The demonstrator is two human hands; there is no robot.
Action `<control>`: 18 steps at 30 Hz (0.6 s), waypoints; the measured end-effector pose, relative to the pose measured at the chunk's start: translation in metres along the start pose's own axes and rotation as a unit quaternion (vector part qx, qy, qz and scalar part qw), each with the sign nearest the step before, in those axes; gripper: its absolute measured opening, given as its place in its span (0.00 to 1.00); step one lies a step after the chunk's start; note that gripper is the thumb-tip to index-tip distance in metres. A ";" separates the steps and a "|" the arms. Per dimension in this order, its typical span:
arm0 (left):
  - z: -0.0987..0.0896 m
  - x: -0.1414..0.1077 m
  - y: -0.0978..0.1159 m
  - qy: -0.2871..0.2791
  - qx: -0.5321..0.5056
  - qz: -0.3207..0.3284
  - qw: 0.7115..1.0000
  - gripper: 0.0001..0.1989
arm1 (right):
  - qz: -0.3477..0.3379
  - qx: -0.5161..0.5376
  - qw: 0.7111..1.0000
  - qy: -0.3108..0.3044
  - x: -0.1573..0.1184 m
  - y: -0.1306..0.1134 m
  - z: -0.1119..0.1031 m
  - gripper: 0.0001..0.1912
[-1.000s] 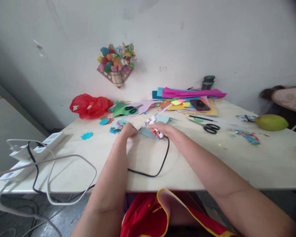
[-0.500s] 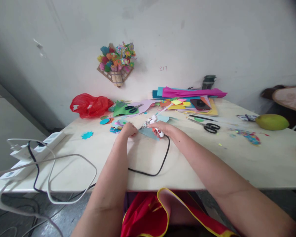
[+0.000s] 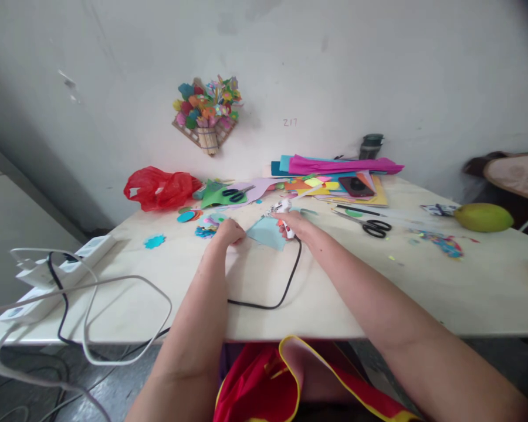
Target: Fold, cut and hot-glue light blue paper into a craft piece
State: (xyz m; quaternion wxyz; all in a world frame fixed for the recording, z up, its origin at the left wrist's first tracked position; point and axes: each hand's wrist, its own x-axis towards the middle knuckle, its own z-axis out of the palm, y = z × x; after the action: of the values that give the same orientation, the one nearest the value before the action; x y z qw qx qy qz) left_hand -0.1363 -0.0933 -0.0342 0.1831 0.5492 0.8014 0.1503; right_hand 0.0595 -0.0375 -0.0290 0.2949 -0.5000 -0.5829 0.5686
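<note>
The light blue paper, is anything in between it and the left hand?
Nothing visible is. The left hand is at the left corner of the light blue paper. The white glue gun, in the right hand, is toward the paper's other side.

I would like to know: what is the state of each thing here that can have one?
Right grip: closed around the glue gun.
Left grip: curled at the light-blue sheet's corner; pinching unclear.
Light-blue sheet: spread out.
Glue gun: held; whether hot, not visible.
Red bag: crumpled.
Bottle: upright, lidded.
Right scissors: lying flat, seemingly shut.
Phone: lying; screen unclear.
Power strip: plugs inserted.
</note>
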 end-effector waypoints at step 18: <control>0.010 -0.004 0.019 0.230 0.178 0.082 0.953 0.17 | -0.030 0.126 0.989 0.066 0.008 0.003 -0.013 0.14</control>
State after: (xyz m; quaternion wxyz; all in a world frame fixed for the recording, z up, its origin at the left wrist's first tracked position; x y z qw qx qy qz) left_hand -0.1150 -0.0902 -0.0345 -0.1196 0.5876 0.7876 0.1416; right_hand 0.0698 -0.0261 -0.0310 0.4102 -0.4777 -0.5009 0.5938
